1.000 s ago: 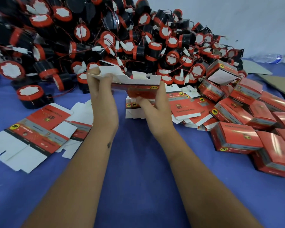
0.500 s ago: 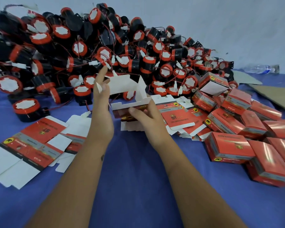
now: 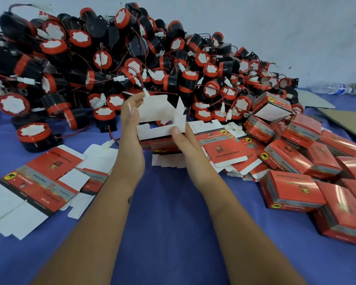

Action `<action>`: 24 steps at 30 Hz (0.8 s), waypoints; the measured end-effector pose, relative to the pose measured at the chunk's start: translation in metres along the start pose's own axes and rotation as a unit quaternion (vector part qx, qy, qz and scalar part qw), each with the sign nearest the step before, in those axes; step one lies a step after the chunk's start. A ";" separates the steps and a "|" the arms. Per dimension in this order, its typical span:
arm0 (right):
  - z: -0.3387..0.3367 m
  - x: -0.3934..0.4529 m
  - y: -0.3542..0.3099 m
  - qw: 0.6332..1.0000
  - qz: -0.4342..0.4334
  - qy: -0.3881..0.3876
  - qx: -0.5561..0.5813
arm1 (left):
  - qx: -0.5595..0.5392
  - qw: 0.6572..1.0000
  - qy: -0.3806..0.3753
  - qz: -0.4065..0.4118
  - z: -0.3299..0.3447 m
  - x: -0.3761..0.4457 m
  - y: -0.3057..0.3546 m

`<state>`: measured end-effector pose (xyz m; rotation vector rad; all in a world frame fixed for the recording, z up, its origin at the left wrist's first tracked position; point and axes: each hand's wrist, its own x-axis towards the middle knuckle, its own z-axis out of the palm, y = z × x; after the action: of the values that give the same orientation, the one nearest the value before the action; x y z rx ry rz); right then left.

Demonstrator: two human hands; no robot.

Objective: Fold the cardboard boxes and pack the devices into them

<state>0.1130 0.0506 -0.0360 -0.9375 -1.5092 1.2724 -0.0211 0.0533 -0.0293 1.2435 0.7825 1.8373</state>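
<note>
Between my hands is a half-folded red and white cardboard box (image 3: pixel 159 128), its white flaps standing up. My left hand (image 3: pixel 131 128) holds its left side, fingers up along a flap. My right hand (image 3: pixel 183 140) grips its right side, thumb pressed on a white flap. A big heap of black and red round devices (image 3: pixel 115 64) with red wires fills the back. Flat unfolded boxes (image 3: pixel 35 182) lie at the left and more flat boxes (image 3: pixel 226 153) lie just right of my hands.
Several closed red boxes (image 3: pixel 292 188) are piled at the right on the blue cloth (image 3: pixel 169 223). A clear water bottle (image 3: pixel 333 88) and brown cardboard sheets (image 3: pixel 351 122) lie at the far right. A white wall stands behind.
The box went from a flat strip held high to an opened shape lower down, with flaps now upright. My left fingers straightened along the flap.
</note>
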 end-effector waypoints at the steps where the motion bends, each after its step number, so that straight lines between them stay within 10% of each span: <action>1: -0.001 0.000 0.000 1.000 0.000 0.004 0.008 | -0.005 1.000 -0.004 0.002 0.001 0.000 0.000; 24: 0.001 0.004 0.008 0.997 -0.008 0.071 -0.008 | 0.186 0.980 -0.071 -0.023 0.000 -0.012 -0.010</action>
<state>0.1113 0.0553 -0.0435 -1.0026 -1.4158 1.1580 -0.0160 0.0486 -0.0431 1.5567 1.0980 1.5898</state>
